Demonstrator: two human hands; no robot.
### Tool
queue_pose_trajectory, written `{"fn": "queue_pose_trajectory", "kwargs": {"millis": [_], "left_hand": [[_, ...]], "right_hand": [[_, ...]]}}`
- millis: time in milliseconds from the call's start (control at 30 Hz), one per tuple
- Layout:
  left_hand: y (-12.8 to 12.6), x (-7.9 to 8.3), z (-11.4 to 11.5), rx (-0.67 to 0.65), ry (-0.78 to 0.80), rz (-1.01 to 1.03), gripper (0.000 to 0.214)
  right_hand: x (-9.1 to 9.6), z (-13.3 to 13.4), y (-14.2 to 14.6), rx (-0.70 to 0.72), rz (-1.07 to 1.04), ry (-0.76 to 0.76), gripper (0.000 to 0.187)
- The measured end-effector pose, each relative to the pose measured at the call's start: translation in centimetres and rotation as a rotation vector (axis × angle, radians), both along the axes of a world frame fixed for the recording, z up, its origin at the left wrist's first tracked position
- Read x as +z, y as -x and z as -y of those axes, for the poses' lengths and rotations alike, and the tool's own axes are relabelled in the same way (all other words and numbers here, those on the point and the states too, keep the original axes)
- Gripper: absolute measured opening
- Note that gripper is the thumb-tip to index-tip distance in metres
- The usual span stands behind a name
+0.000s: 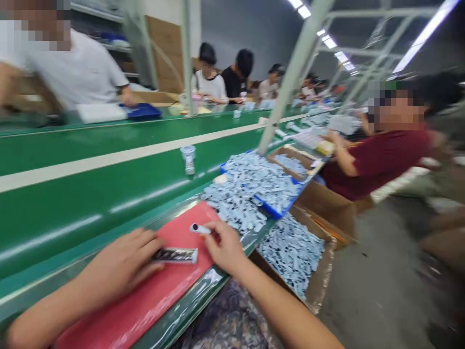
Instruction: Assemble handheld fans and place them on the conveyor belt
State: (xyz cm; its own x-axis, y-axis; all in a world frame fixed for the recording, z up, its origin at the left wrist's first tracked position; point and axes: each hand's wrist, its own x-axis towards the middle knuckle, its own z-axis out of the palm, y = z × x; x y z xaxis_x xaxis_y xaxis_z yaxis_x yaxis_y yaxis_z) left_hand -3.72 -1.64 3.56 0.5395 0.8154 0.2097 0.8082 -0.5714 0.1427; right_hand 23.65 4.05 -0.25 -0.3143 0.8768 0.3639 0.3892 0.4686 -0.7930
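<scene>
Busy factory hall under strip lights, with a broad green conveyor (109, 169) alongside the tabletop (189, 310). Red mat (163, 291) spread lengthwise, close to the tabletop's near rim. Over the mat, holds a dark-faced strip (178, 255) by one end in the left hand (127, 252), fingers curled about it; pinches a small pale tube (198, 228) with a dark end in the right hand (225, 245), just beyond the strip's far end. Impossible to judge how firmly, or whether the strip touches the mat.

Could drop the tube through a loose fingertip pinch and, with the rim so near, lose it to the floor (370, 271) or the carton (325, 281) below. Could also scatter the heap of pale parts (236, 194), spilling past its blue tray (269, 208), through a careless swing of the right wrist.

Tight space on the right, between heap and rim; more room along the mat toward the near left. Across the far edge, a wide belt with one pale cup-shaped item (188, 160).
</scene>
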Motion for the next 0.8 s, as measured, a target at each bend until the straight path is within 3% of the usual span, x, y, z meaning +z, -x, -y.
{"fn": "queue_pose_trajectory", "kwargs": {"millis": [167, 300, 433, 667, 800], "left_hand": [[-1.2, 1.4, 0.7, 0.071, 0.143, -0.018, 0.032], [-1.4, 2.0, 1.2, 0.053, 0.168, 0.086, 0.029], [-0.9, 2.0, 1.3, 0.002, 0.169, 0.234, 0.032], [0.1, 0.6, 1.1, 0.046, 0.205, 0.316, 0.019], [0.1, 0.1, 0.9, 0.071, 0.179, 0.33, 0.02]], "right_hand": [[2.9, 2.1, 0.9, 0.228, 0.167, -0.115, 0.015], [3.7, 3.7, 3.0, 0.217, 0.324, -0.222, 0.014], [3.8, 3.8, 4.4, 0.213, 0.448, -0.236, 0.014], [4.5, 3.5, 4.3, 0.204, 0.421, -0.111, 0.023], [3.3, 2.5, 4.5, 0.249, 0.211, 0.094, 0.009]]}}
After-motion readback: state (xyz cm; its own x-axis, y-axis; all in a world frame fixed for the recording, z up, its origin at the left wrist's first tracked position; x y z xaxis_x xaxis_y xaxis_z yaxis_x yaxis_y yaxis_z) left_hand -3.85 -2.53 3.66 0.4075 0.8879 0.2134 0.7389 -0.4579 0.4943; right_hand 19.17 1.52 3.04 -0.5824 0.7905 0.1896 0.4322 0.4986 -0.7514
